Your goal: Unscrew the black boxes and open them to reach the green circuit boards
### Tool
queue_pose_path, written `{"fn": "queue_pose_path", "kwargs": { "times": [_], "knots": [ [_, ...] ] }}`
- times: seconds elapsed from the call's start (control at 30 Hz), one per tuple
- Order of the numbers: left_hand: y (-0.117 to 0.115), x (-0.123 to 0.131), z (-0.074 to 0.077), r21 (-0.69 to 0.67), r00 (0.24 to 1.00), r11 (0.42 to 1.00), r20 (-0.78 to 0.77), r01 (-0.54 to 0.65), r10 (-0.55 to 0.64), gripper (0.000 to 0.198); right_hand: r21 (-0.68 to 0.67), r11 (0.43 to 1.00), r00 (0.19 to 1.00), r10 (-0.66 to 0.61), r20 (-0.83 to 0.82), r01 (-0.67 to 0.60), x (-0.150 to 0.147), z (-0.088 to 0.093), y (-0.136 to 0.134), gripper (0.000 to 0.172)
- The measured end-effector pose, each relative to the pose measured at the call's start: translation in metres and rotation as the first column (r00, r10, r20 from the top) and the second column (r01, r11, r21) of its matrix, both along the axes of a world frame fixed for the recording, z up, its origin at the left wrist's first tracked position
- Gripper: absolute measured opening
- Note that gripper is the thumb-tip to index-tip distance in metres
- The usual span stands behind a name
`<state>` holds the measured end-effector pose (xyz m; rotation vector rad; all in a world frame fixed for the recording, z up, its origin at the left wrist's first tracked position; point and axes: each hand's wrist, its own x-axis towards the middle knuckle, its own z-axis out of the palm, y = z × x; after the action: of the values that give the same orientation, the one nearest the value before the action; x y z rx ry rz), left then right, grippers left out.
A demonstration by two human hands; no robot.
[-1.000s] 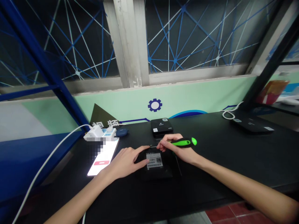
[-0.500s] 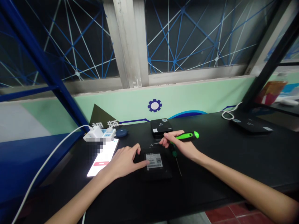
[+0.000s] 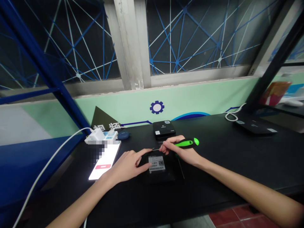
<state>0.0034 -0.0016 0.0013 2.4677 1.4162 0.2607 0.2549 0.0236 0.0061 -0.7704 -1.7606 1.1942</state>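
My right hand (image 3: pixel 181 150) is closed around a green and black screwdriver (image 3: pixel 187 143), its thin shaft pointing left. My left hand (image 3: pixel 129 163) is open. Its thumb rests by the white label (image 3: pixel 156 163) of a flat black box (image 3: pixel 163 177), while the index finger stretches to the screwdriver's tip just beyond the box. Tiny screws (image 3: pixel 153 148) lie at that spot, partly covered by the fingertip. A second screwdriver (image 3: pixel 181 167) lies right of the box; my right hand hides most of its handle.
Behind my hands stands another black box (image 3: pixel 163 129). A lit phone (image 3: pixel 106 161) lies on the left, near a power strip (image 3: pixel 111 136) and a dark blue case (image 3: pixel 123 136). A flat black device (image 3: pixel 255 126) and a white cable (image 3: pixel 231 117) sit at the right.
My left index finger has straightened out to the right, to the screwdriver's tip. My right hand has shifted slightly left and down with the screwdriver, now covering more of the lying one.
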Motion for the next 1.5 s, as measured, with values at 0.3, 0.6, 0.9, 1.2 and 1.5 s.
{"fn": "queue_pose_path", "kwargs": {
  "times": [0.3,0.6,0.9,1.2,1.5],
  "knots": [
    [-0.001,0.001,0.000,0.029,0.999,0.999,-0.032,-0.039,0.040,0.052,-0.033,0.999,0.999,-0.005,-0.037,0.004,0.001,0.002,0.001,0.039],
    [0.000,-0.010,0.012,-0.075,0.999,0.997,-0.036,-0.033,0.030,0.045,-0.100,0.994,0.935,-0.086,-0.343,0.054,0.012,0.009,0.007,0.056],
    [0.003,-0.004,0.002,0.036,0.997,0.996,0.016,-0.076,0.075,0.036,-0.213,0.951,0.852,-0.296,-0.431,0.222,0.012,0.005,0.011,0.029],
    [0.000,-0.003,0.002,0.129,1.000,0.992,-0.013,-0.016,0.018,0.027,-0.258,0.938,0.963,-0.259,-0.078,0.231,0.009,-0.001,0.012,0.038],
    [0.005,-0.004,-0.006,0.217,0.997,0.973,0.020,-0.074,0.071,0.025,0.137,0.878,0.845,-0.478,0.239,0.459,0.007,-0.011,0.012,0.028]
  ]
}}
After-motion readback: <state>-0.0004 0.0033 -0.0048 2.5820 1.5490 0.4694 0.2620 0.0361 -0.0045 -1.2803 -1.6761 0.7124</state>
